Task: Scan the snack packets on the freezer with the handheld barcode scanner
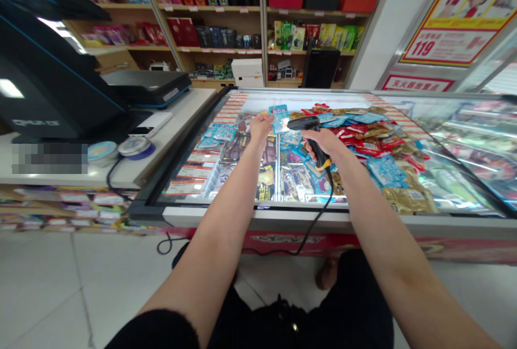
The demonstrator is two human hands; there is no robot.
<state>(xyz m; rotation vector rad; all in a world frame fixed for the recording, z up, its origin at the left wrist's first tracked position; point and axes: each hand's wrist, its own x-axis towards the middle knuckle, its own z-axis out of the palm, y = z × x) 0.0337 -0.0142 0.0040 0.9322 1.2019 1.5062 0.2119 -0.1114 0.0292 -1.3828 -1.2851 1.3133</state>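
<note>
Pinched in my left hand [261,125] is a small blue snack packet [278,113], held up over the glass-topped freezer [210,213]. My right hand [322,144] wraps round the handle of a black barcode scanner [304,123] with yellow trim. The scanner's head faces the packet, close beside it, and a bright spot shows there. From the handle a black cable [319,218] hangs down over the freezer's front edge. Red, gold and blue packets [365,133] lie in a loose heap right of my right hand. A few blue packets [218,132] rest left of my left hand.
On the left, a counter [177,117] carries a dark checkout machine [48,79], a scale [149,88], a white phone-like device and round tubs [137,147]. Stocked shelves [218,9] stand behind the freezer. A second glass freezer section [464,139] extends right.
</note>
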